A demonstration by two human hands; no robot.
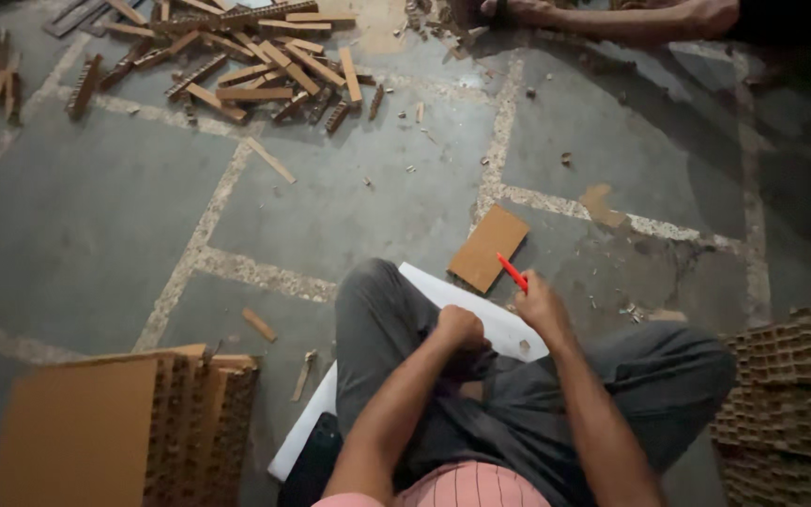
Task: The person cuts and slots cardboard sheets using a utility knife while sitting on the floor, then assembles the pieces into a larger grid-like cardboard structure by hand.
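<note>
Left hand: closed in a fist, pressing the long white board steady on the knee.
Right hand: gripping a slim red pen like a marker, tip toward the small brown cardboard rectangle.

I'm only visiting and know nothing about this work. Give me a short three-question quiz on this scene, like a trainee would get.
1. True or false: the right hand holds a red pen.
2. What does the left hand rest on? A) white sheet B) brown card piece C) honeycomb cardboard block
3. Fill in: the pile of cut cardboard strips lies at the upper ____ of the floor view.

Key:
1. True.
2. A: it is fisted on the white sheet over the lap; the brown card piece lies beyond, the honeycomb cardboard block off to the side.
3. Left.
</note>
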